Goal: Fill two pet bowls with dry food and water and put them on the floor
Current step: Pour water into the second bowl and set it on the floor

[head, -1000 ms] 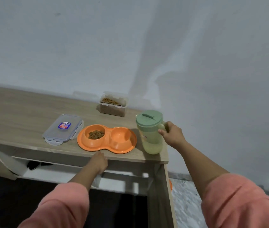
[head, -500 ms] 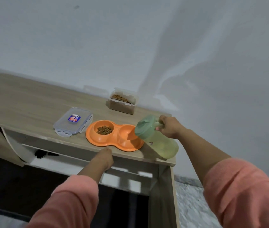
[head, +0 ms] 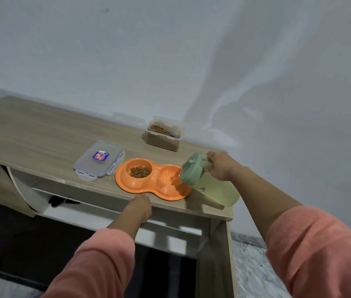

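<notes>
An orange double pet bowl (head: 127, 184) lies near the front edge of the wooden table (head: 30, 136). Its left well holds brown dry food (head: 140, 172). Water runs into its right well (head: 167, 176) from a green jug (head: 209, 181), which is tilted steeply to the left. My right hand (head: 220, 165) grips the jug's handle. My left hand (head: 141, 206) rests at the table's front edge just below the bowl, fingers curled and holding nothing that shows.
A clear box of dry food (head: 163, 134) stands open by the wall. Its lid (head: 99, 160) lies flat left of the bowl. Below the table is a shelf with dark shoes (head: 59, 201), and a pale floor (head: 254, 269) at the right.
My right hand has tipped the jug from upright to steeply tilted, and water now reaches the right well. My left hand stayed at the table's edge.
</notes>
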Demonstrator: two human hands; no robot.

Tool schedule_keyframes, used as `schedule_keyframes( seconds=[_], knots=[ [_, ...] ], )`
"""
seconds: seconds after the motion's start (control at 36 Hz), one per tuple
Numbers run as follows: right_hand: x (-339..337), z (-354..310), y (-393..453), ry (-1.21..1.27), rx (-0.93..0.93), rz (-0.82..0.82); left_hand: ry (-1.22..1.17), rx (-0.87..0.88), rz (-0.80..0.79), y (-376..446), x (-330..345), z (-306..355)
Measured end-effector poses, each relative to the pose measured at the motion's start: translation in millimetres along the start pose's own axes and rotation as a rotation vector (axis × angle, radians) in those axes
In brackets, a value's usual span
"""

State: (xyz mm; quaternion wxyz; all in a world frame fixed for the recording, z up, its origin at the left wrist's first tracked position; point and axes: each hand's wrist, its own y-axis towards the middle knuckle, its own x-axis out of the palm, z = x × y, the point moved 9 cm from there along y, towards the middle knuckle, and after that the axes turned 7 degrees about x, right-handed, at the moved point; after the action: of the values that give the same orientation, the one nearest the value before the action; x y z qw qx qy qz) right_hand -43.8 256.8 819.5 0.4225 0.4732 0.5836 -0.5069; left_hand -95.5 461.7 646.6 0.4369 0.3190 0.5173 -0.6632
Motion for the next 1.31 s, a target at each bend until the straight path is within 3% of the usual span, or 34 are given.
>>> schedule_keyframes(
  seconds=[0.94,1.31],
  knots=[
    [-6,7,-6,0.042,-0.022,0.044,0.056,0.019,0.027,-9,-10,9],
    [-1,51,-20,0.311,0.072,0.173,0.023,-0.015,0.006,-5,-2,4]
  ],
)
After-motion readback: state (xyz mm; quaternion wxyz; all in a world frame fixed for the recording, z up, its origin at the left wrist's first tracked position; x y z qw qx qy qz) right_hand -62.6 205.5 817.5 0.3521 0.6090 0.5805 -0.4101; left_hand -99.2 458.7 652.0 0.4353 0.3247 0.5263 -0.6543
